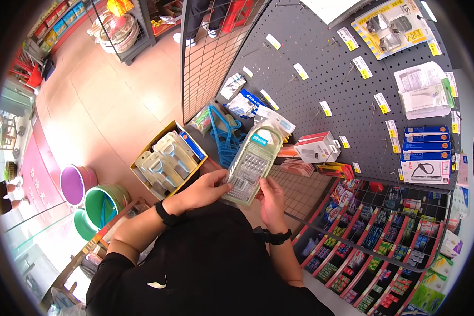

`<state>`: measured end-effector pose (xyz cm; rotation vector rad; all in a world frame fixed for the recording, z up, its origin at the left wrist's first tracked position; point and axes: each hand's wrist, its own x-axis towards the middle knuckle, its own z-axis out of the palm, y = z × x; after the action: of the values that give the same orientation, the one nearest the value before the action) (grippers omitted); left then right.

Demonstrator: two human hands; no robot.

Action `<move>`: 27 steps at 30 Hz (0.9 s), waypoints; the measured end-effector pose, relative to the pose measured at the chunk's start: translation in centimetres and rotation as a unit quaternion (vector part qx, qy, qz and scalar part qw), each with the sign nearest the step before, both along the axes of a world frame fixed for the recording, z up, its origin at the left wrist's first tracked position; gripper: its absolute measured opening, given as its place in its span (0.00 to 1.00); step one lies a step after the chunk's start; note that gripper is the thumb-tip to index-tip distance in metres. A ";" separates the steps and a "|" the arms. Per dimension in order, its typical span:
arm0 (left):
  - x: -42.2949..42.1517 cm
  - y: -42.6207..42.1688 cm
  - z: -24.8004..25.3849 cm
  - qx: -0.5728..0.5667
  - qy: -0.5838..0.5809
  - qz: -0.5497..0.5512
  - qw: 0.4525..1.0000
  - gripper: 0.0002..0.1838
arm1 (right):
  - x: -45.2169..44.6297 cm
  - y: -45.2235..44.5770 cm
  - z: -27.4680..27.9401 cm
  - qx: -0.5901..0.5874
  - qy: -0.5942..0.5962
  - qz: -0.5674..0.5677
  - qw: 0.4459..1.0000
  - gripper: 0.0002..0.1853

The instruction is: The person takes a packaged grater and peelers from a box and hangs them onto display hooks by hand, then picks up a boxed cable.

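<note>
A packaged grater (250, 166) with a pale green frame and a metal grating face is held in front of my chest, tilted, with a blue label at its top end. My left hand (208, 190) grips its lower left edge, thumb on the front over the packaging. At the lower right edge, my right hand (271, 203) pinches the grater between thumb and fingers. Just left of it, a yellow-edged box (201, 167) holds several packaged peelers (168, 158). Blue plastic hangers (224, 139) hang behind the grater.
A grey pegboard (321, 68) with hooks and price tags carries boxed goods (426, 158) and blister packs (392, 26). Below it stands a rack of small packets (363, 242). A wire mesh panel (205, 63) rises ahead. Purple (79, 184) and green buckets (108, 205) stand left. A person's legs (197, 23) show beyond the mesh.
</note>
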<state>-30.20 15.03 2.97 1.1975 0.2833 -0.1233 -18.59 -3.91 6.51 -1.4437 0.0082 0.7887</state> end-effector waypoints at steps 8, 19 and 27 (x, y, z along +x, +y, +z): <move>0.0 0.5 0.4 -0.005 0.012 0.013 1.000 0.13 | 0.3 0.0 -0.8 0.007 0.017 0.015 1.000 0.15; 0.0 0.8 0.0 -0.028 0.009 0.013 0.999 0.15 | 0.3 0.9 0.0 0.001 0.012 0.022 1.000 0.14; 0.0 1.0 1.2 -0.006 0.015 -0.002 1.000 0.17 | 0.4 0.2 -0.8 0.000 0.005 0.020 1.000 0.15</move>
<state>-30.16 16.01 4.18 1.1860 0.3071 -0.1468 -18.23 -3.72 5.73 -1.4436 -0.0146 0.8287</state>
